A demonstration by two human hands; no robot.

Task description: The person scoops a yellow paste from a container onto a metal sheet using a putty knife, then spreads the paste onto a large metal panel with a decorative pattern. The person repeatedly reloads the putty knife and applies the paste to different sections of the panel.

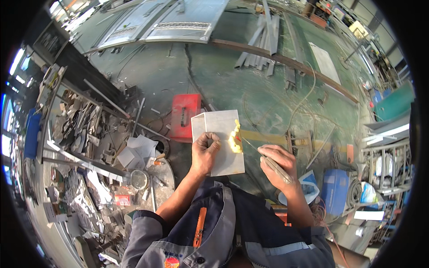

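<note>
My left hand (206,153) is closed on a flat pale grey board (223,123) with a folded or angled left edge, held up in front of my body. A streak of bright yellow paste (233,140) with a small red spot lies along the board's right side. To the right, my right hand (278,166) is wrapped round the worn handle of a thin-bladed putty knife (277,169). Its blade points up and left toward the paste. The blade looks edge-on, and I cannot make out whether its tip touches the paste.
Behind the board, a red case (184,111) lies on the green floor. At left stand a round worktop (166,176) with a tub (139,179) and a rack heaped with scrap. A blue container (334,192) stands at right. Metal strips (259,60) and hoses lie farther off.
</note>
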